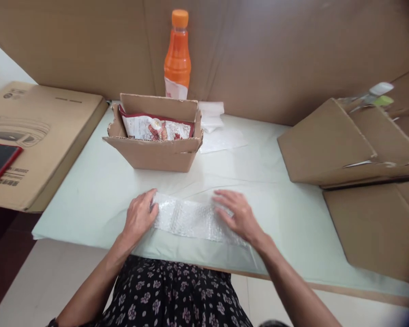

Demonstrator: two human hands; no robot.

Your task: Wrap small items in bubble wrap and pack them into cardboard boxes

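A strip of clear bubble wrap (191, 219) lies flat near the front edge of the pale green table (279, 218). My left hand (139, 215) rests on its left end with fingers curled over the edge. Spread flat, my right hand (236, 214) presses on the right end. Behind the wrap stands a small open cardboard box (155, 152) holding a red and white packet (157, 128).
An orange bottle (177, 56) stands behind the box against a brown board wall. White sheets (214, 131) lie beside the box. Flattened cartons (354, 145) are piled at the right. A large printed carton (41, 131) with a red phone (0, 161) sits at the left.
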